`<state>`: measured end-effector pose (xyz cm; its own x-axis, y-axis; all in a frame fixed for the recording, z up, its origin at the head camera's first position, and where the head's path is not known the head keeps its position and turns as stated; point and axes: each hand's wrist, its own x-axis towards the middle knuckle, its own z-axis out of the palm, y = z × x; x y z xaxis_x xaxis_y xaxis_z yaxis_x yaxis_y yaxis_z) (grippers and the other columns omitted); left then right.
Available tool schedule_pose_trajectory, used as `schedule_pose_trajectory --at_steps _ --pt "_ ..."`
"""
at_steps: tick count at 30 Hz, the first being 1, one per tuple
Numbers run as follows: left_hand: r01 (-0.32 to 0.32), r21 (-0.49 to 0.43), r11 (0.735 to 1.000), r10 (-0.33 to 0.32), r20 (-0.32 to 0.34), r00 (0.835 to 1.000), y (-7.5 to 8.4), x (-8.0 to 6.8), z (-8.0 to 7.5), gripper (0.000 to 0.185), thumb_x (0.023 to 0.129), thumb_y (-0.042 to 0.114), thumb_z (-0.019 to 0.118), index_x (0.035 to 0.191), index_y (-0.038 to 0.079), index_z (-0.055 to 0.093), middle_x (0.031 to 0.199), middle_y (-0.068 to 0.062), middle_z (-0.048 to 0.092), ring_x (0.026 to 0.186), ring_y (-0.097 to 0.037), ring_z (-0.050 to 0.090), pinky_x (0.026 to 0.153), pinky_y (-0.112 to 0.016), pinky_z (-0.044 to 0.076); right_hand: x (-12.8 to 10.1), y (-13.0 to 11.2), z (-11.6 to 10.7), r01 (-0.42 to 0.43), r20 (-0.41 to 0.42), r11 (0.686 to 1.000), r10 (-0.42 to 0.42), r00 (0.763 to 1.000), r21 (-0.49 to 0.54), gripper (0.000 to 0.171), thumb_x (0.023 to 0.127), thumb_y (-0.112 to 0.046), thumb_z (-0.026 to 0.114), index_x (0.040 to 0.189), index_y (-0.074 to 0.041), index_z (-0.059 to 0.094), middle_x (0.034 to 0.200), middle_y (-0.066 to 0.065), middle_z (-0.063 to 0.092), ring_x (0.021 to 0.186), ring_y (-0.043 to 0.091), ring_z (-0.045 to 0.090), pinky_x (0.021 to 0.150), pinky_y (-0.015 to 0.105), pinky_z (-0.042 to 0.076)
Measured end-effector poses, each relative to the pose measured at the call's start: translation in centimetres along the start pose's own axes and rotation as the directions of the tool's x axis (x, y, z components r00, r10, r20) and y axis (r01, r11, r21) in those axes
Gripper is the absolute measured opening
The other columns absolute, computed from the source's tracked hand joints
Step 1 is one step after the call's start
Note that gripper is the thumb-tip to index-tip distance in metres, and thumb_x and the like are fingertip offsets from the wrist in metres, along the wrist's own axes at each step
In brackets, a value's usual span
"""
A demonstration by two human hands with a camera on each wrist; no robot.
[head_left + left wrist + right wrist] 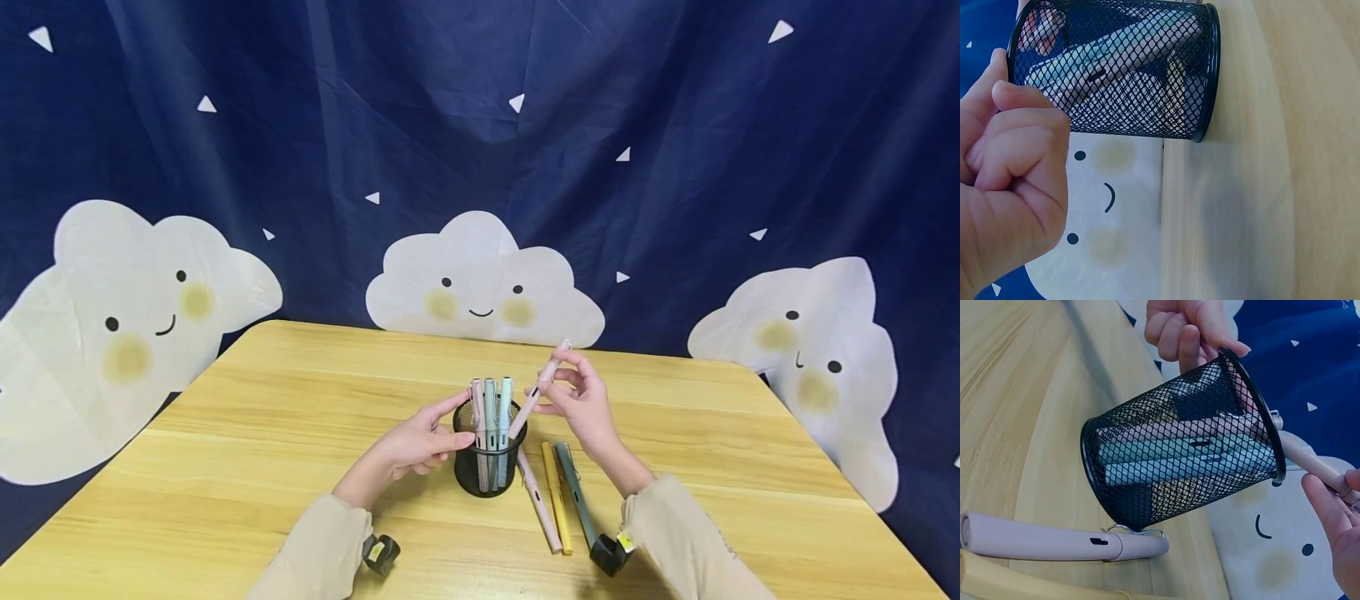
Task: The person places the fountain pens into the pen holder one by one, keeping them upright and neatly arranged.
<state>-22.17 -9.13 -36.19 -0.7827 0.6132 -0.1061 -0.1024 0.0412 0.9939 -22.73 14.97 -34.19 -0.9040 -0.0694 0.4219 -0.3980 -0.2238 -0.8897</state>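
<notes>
A black mesh pen holder (467,477) stands upright on the table, its rim gripped by my left hand (422,438) between thumb and fingers. Inside it lean a pinkish pen (477,408), a green pen (491,412) and a light blue pen (506,407). My right hand (585,407) pinches a pale pink pen (1313,461) near its upper end. That pen slants, its lower end at the right side of the holder's mouth. In the left wrist view, the left hand (1019,162) has its other fingers curled below the rim.
On the table (300,417), right of the holder, lie a pale pink pen (542,510), a yellow pen (557,500) and a dark green pen (576,492). The right wrist camera (611,554) overlaps the dark green pen's near end. A blue curtain (465,125) with clouds hangs behind.
</notes>
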Motion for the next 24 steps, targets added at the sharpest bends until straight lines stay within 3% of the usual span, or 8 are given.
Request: schedule_pose_trajectory --at_steps 3,5,10,11,24 --pt "-0.001 0.004 1.000 0.001 -0.002 1.000 0.1 0.0 0.1 0.075 0.086 0.017 0.061 0.145 0.019 0.015 0.048 0.003 0.033 0.037 -0.006 0.022 0.036 -0.017 0.015 0.0 0.3 -0.1 0.037 0.014 0.999 -0.037 0.999 -0.018 0.054 0.081 0.011 0.055 0.128 -0.009 0.037 0.087 0.014 0.052 0.073 0.026 0.065 0.056 0.038 0.052" --pt "-0.003 0.006 1.000 0.003 -0.003 1.000 0.1 -0.1 0.1 0.075 0.086 0.018 0.061 0.145 0.018 0.015 0.048 0.002 0.033 0.037 -0.006 0.022 0.036 -0.017 0.015 0.3 1.8 -1.0 0.075 0.043 0.997 -0.075 0.996 0.004 0.065 0.080 0.007 0.058 0.136 -0.010 0.029 0.087 0.012 0.053 0.073 0.026 0.065 0.057 0.039 0.052" --pt "-0.008 0.014 1.000 0.008 -0.004 1.000 0.0 0.0 0.1 0.074 0.086 0.018 0.061 0.144 0.019 0.015 0.048 0.002 0.032 0.037 -0.006 0.022 0.036 -0.018 0.015 0.3 2.2 -1.1 0.096 0.062 0.995 -0.097 0.993 0.013 0.078 0.078 0.002 0.062 0.141 -0.015 0.020 0.086 0.009 0.055 0.073 0.024 0.065 0.058 0.041 0.052" --pt "-0.008 0.013 1.000 0.008 -0.003 1.000 -0.1 0.1 0.1 0.074 0.086 0.018 0.061 0.144 0.019 0.016 0.048 0.002 0.032 0.037 -0.006 0.022 0.036 -0.018 0.015 0.0 1.2 -0.6 0.102 0.063 0.995 -0.102 0.993 0.008 0.079 0.078 0.003 0.062 0.141 -0.015 0.019 0.086 0.009 0.055 0.073 0.024 0.065 0.057 0.040 0.052" --pt "0.000 0.018 1.000 0.000 0.000 1.000 -0.2 0.1 -0.1 0.077 0.084 0.022 0.063 0.145 0.020 0.015 0.047 0.003 0.032 0.037 -0.006 0.022 0.036 -0.018 0.016 -0.2 0.3 0.2 -0.023 0.032 0.998 0.025 0.999 -0.057 0.077 0.077 0.020 0.053 0.140 -0.008 0.019 0.087 0.016 0.054 0.071 0.019 0.063 0.060 0.045 0.051"
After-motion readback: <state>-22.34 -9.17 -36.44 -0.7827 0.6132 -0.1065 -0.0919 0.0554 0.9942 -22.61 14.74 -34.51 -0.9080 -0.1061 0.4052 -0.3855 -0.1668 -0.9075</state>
